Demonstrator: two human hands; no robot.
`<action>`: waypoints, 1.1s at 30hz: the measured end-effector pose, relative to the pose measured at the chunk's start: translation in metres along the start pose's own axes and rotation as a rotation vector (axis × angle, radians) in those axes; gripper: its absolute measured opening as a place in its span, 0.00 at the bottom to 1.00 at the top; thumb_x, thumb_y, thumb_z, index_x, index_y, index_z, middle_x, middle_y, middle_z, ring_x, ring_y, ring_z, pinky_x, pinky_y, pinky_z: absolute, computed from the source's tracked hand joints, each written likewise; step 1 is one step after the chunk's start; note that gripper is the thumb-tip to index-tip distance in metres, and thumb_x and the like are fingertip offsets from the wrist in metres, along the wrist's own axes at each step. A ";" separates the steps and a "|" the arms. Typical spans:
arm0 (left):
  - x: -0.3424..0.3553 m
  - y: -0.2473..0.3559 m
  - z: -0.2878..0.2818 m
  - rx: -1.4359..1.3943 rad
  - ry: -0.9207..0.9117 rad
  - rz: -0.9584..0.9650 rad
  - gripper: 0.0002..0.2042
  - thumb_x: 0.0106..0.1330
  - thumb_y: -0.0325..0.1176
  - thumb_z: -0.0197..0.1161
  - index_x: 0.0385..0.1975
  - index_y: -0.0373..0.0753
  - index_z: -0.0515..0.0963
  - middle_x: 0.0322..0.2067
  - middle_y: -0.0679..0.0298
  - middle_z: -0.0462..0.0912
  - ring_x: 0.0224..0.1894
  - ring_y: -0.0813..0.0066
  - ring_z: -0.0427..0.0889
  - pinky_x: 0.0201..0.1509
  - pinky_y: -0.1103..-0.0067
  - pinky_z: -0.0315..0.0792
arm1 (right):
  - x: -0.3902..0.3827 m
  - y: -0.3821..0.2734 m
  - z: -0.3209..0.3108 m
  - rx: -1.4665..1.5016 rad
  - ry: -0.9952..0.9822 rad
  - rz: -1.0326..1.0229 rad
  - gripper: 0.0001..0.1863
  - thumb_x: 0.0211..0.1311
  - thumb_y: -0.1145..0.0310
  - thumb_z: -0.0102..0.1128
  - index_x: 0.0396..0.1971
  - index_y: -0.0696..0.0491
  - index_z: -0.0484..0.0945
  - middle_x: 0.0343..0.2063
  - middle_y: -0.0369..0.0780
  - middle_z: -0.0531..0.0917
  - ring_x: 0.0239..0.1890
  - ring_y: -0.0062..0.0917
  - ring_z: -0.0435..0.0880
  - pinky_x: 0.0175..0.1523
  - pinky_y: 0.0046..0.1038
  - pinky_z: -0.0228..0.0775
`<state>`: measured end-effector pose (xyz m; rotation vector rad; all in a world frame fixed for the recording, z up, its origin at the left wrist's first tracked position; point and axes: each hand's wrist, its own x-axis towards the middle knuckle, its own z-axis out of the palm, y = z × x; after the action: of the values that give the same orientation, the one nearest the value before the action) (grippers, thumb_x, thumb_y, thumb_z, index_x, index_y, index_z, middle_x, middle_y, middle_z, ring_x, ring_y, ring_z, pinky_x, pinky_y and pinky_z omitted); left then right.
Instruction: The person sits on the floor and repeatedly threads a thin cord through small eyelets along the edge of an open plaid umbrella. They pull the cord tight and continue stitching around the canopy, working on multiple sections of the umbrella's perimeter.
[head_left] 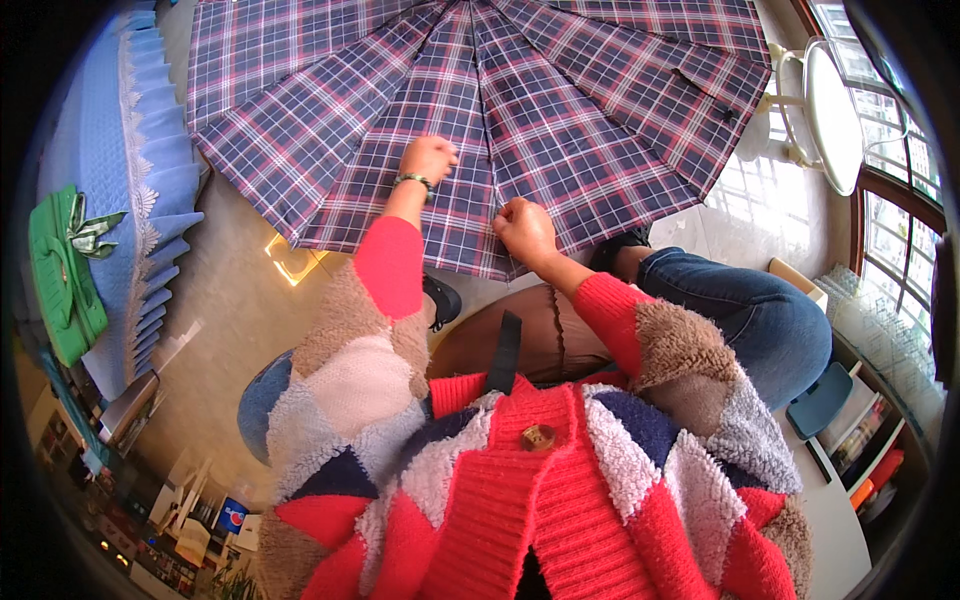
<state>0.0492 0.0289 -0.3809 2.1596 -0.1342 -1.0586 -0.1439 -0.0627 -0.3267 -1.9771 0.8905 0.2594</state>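
Note:
An opened plaid umbrella [590, 120] in navy, red and white fills the top of the view, its ribs fanning out from the top centre. My left hand [430, 160], a dark band on its wrist, is over a middle panel with fingers curled; whatever may be between them is hidden. Lower and to the right, my right hand [525, 228] is closed, thumb and fingers pinching the umbrella at a seam near its rim.
At left are a blue bedcover [150, 230] and green bag [70, 280]. My jeans-clad legs [750, 320] are below the umbrella. At right stand an oval white mirror [835, 120] beside windows and a shelf unit [820, 515]. Small items crowd the lower left.

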 end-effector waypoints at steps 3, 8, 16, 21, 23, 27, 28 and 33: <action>-0.006 0.019 0.035 -0.219 -0.152 -0.191 0.06 0.57 0.25 0.60 0.31 0.31 0.79 0.24 0.59 0.82 0.21 0.76 0.79 0.21 0.82 0.75 | 0.004 -0.003 -0.003 0.020 -0.072 0.062 0.10 0.46 0.65 0.58 0.23 0.56 0.80 0.24 0.47 0.82 0.31 0.40 0.82 0.39 0.38 0.73; -0.006 0.036 0.047 -0.134 -0.134 -0.300 0.08 0.53 0.21 0.62 0.34 0.31 0.78 0.23 0.60 0.81 0.20 0.77 0.79 0.19 0.84 0.74 | 0.016 -0.009 -0.013 0.061 -0.205 0.180 0.10 0.46 0.63 0.59 0.24 0.54 0.80 0.27 0.47 0.82 0.34 0.41 0.82 0.41 0.39 0.73; 0.003 0.026 0.048 -0.225 -0.231 -0.340 0.14 0.51 0.23 0.65 0.39 0.32 0.76 0.27 0.63 0.81 0.25 0.78 0.80 0.26 0.84 0.75 | 0.038 0.008 -0.022 0.084 -0.260 0.101 0.11 0.47 0.65 0.57 0.24 0.57 0.81 0.23 0.49 0.81 0.30 0.40 0.82 0.39 0.36 0.72; 0.005 0.024 0.050 -0.236 -0.258 -0.331 0.15 0.51 0.25 0.65 0.40 0.33 0.76 0.28 0.63 0.81 0.27 0.78 0.80 0.30 0.83 0.75 | 0.063 0.024 -0.029 0.152 -0.160 0.152 0.13 0.54 0.63 0.53 0.32 0.55 0.81 0.32 0.52 0.81 0.39 0.45 0.80 0.46 0.39 0.71; 0.005 0.025 0.052 -0.222 -0.254 -0.325 0.15 0.51 0.25 0.65 0.40 0.33 0.76 0.28 0.64 0.81 0.27 0.78 0.79 0.31 0.82 0.75 | 0.073 0.025 -0.030 0.185 -0.125 0.153 0.13 0.54 0.64 0.52 0.34 0.54 0.81 0.33 0.51 0.81 0.40 0.43 0.80 0.47 0.38 0.71; 0.004 0.026 0.054 -0.236 -0.268 -0.332 0.15 0.51 0.25 0.65 0.40 0.35 0.76 0.28 0.65 0.81 0.27 0.79 0.79 0.33 0.81 0.74 | 0.086 0.026 -0.025 0.154 -0.122 0.107 0.17 0.52 0.67 0.51 0.42 0.50 0.80 0.40 0.49 0.81 0.45 0.41 0.79 0.51 0.35 0.70; 0.005 0.026 0.055 -0.253 -0.276 -0.332 0.15 0.51 0.25 0.65 0.40 0.35 0.76 0.28 0.65 0.81 0.27 0.79 0.79 0.33 0.81 0.75 | 0.089 0.025 -0.024 0.132 -0.116 0.087 0.18 0.51 0.67 0.51 0.43 0.49 0.79 0.41 0.49 0.80 0.46 0.41 0.79 0.51 0.35 0.69; 0.004 0.026 0.054 -0.301 -0.296 -0.349 0.15 0.52 0.25 0.64 0.42 0.36 0.74 0.28 0.66 0.80 0.28 0.79 0.79 0.33 0.83 0.75 | 0.095 0.022 -0.026 0.111 -0.177 0.162 0.20 0.52 0.68 0.51 0.47 0.46 0.78 0.43 0.47 0.80 0.47 0.39 0.78 0.52 0.36 0.70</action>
<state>0.0183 -0.0223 -0.3889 1.7829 0.2609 -1.4904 -0.0957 -0.1371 -0.3747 -1.7528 0.9298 0.4610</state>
